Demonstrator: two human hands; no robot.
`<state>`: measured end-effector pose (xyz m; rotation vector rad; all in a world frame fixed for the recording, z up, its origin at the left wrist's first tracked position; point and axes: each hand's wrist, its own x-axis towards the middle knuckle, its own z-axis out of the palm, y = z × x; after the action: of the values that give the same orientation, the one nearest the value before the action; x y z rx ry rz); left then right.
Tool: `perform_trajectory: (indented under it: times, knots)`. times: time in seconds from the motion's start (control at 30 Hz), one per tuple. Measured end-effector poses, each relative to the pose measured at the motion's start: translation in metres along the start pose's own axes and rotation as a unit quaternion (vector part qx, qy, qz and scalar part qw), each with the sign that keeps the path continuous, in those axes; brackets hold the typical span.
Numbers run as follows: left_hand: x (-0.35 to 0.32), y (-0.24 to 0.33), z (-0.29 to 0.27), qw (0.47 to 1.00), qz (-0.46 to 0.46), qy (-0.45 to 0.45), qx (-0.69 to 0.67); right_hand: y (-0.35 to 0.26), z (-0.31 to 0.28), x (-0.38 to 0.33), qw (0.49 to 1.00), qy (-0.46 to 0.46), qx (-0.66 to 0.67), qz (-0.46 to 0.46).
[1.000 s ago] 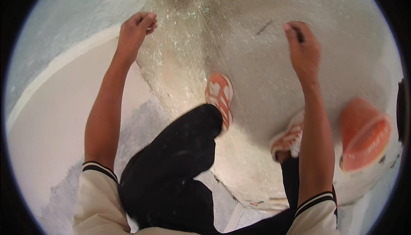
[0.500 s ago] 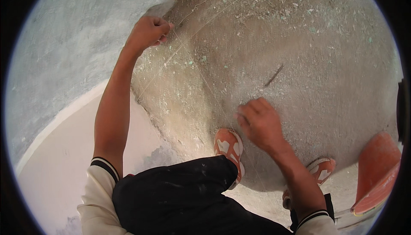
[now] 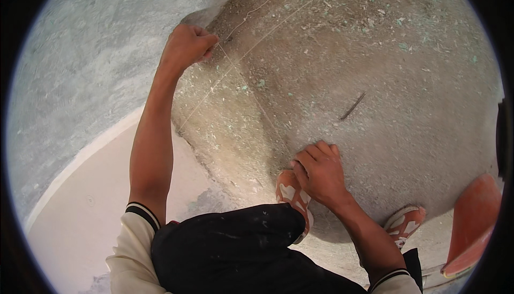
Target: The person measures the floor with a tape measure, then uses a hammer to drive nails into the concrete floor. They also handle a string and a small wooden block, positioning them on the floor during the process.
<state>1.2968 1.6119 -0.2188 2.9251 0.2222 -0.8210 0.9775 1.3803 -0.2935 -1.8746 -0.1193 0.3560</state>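
Observation:
My left hand is closed in a pinch beside the grey wall, with thumb and forefinger together on a thin pale string. From those fingertips the string runs slantwise over the dusty ground to my right hand. That hand is closed too, its fingers curled around the string's near end just above my left shoe. The grip itself is hidden under the knuckles. A second straight string crosses beneath the held one, a short way from my left hand.
A grey wall rises at left above a smooth pale surface. Wood-like chips and a dark thin stick lie on the ground. A wavy string lies far off. At right stands a red curved object.
My right hand has drawn back toward my left shoe, and its fingers look more tightly curled. My left hand keeps its pinch near the wall. The whole view has shifted slightly.

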Motion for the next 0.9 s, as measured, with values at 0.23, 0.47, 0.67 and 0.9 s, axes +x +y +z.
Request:
perform_trajectory:
  times: [0.23,0.47,0.67,0.9]
  knots:
    - [0.001,0.001,0.005,1.0,-0.001,0.012,-0.025,0.001,0.003,0.0,1.0,0.006,0.018,0.014]
    - [0.0,0.0,0.008,0.999,0.011,0.016,-0.041,0.0,0.007,0.001,0.999,0.024,0.019,0.014]
    - [-0.001,0.002,0.006,1.0,-0.001,0.012,0.006,-0.002,0.008,0.002,0.999,0.019,0.02,0.023]
    - [-0.004,0.007,0.006,1.0,0.001,0.009,0.001,-0.002,0.007,0.002,0.999,0.016,0.012,0.025]
